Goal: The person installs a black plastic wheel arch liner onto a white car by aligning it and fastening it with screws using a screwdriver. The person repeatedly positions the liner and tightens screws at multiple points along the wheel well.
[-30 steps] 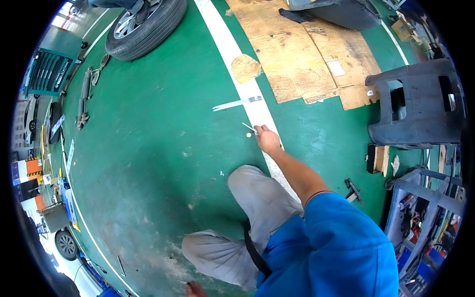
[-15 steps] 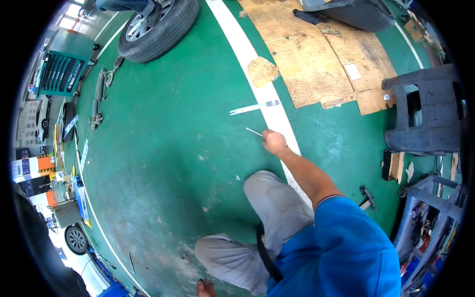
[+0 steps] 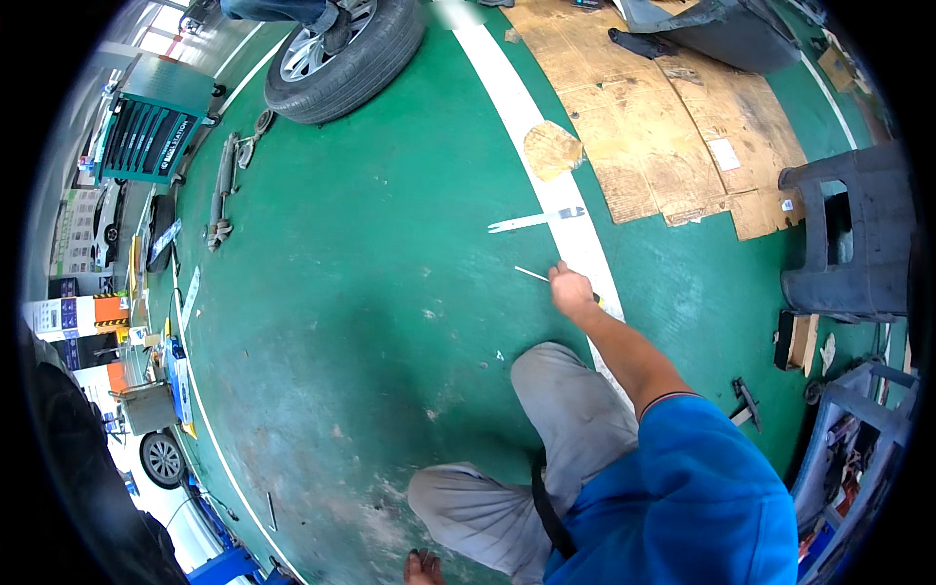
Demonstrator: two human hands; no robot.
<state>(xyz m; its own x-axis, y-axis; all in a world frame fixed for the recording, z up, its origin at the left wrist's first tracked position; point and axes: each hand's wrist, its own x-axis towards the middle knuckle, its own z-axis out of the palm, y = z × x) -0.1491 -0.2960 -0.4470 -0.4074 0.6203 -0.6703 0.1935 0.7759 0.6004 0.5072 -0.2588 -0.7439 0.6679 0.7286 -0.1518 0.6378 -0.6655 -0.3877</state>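
My right hand [image 3: 570, 291] is closed around a slim tool with a long pale shaft [image 3: 529, 273] pointing toward the upper left; a bit of yellow and black handle shows beside my fingers. Just beyond it, a flat silver pry tool with a notched end [image 3: 534, 220] lies across the white floor line [image 3: 587, 263]. My left hand [image 3: 422, 569] is low at the bottom edge beside my left knee, fingers loosely apart and nothing visible in them.
A tire [image 3: 343, 97] with someone's leg [image 3: 283, 10] on it, long metal parts [image 3: 223, 185], cardboard [image 3: 643, 146], a dark step stool [image 3: 843, 283], a hammer-like tool [image 3: 746, 400], a tool cart [image 3: 853, 400] and a teal tool chest [image 3: 136, 127] surround me on the green floor.
The view has shifted, so floor items sit further right. My right hand still holds the slim tool; a small white disc seen earlier beside its shaft is no longer visible.
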